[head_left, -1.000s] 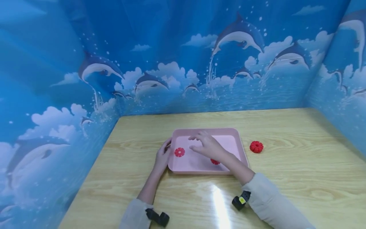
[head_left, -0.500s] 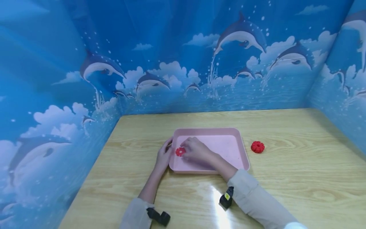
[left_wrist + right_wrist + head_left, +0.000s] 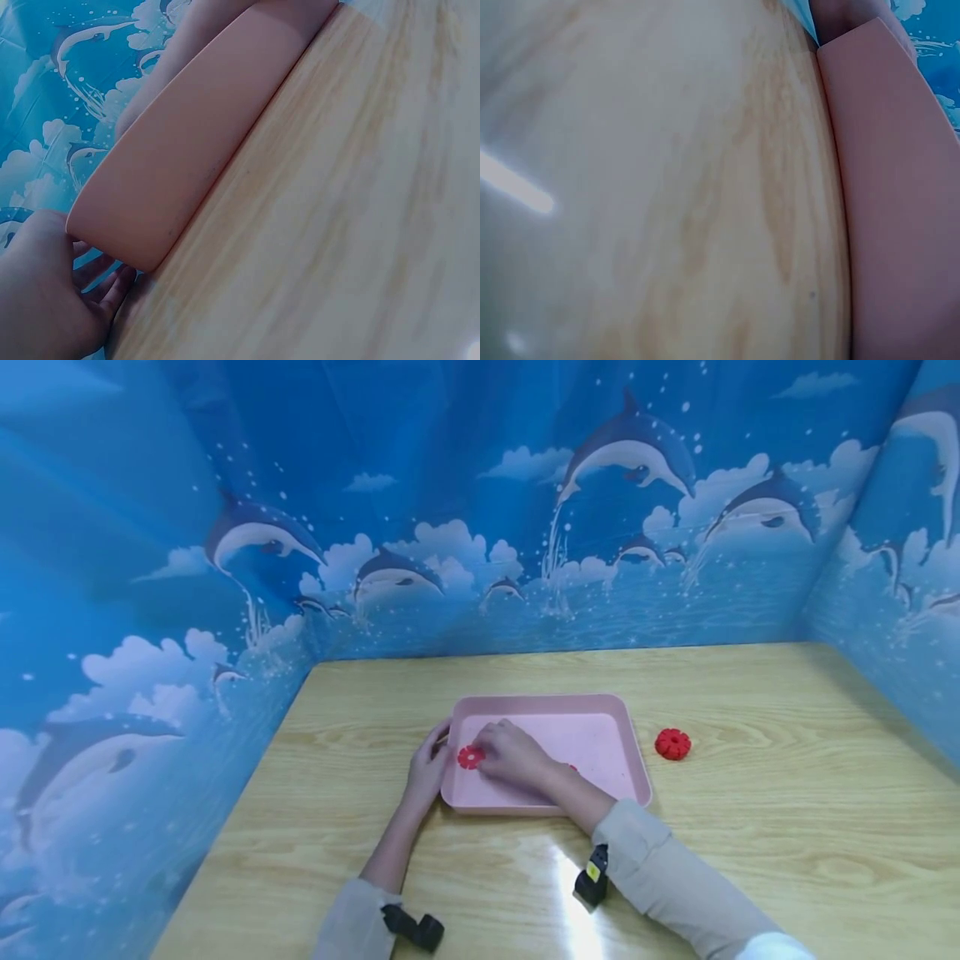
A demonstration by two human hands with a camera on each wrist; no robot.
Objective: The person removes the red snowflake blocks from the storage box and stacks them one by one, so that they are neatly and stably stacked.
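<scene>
A pink tray lies on the wooden table. My left hand holds its left wall; in the left wrist view that hand is at the tray's corner, fingers against the outer side. My right hand reaches into the tray and pinches the right edge of a red flower-shaped disc with a hole in its middle. Its fingertips are partly hidden behind the knuckles. Another red piece barely shows behind the right wrist. In the right wrist view, the tray's side blocks most of the right hand.
A stack of red flower-shaped discs stands on the table, right of the tray. A blue curtain printed with dolphins hangs behind the table and along its sides. Both wrists carry small black cameras.
My right hand has come down and left inside the tray, from above its middle to the red disc, and its fingers have closed on the edge. The left hand stays at the tray's left wall.
</scene>
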